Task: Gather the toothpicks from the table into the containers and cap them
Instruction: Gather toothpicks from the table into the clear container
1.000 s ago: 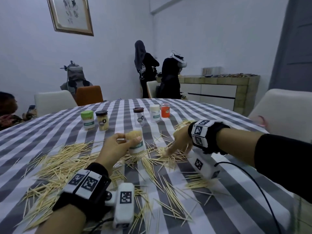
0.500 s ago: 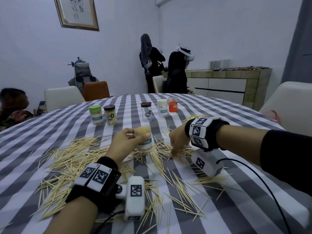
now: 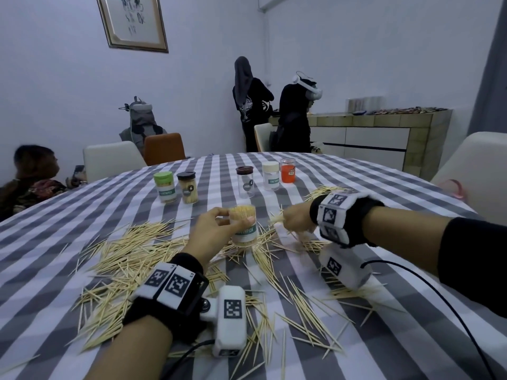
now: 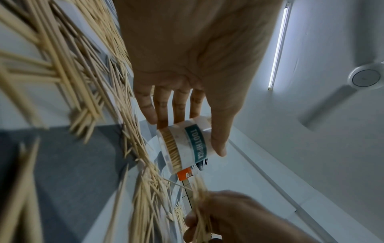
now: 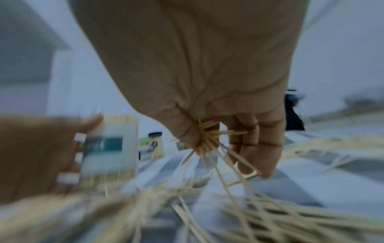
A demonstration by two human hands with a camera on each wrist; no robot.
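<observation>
My left hand (image 3: pixel 216 229) (image 4: pixel 182 121) grips an uncapped clear container (image 3: pixel 244 227) (image 4: pixel 185 146) (image 5: pixel 110 148) with a teal TOOTHPICK label, packed with toothpicks, upright on the striped table (image 3: pixel 397 338). Just to its right, my right hand (image 3: pixel 293 222) (image 5: pixel 218 148) pinches a bunch of toothpicks (image 5: pixel 207 139) (image 3: pixel 275 218), raised a little off the cloth. Loose toothpicks (image 3: pixel 131 259) (image 4: pixel 62 69) lie scattered across the cloth around both hands. The right wrist view is blurred.
Further back stand a green-capped jar (image 3: pixel 164 187), a black-capped jar (image 3: pixel 187 187), a brown-capped jar (image 3: pixel 245 182), a white-capped jar (image 3: pixel 271 176) and an orange one (image 3: pixel 288 170). Chairs ring the table; several people sit or stand behind it.
My right hand closed on a bunch of toothpicks and lifted it off the cloth toward the container. The left hand kept holding the container.
</observation>
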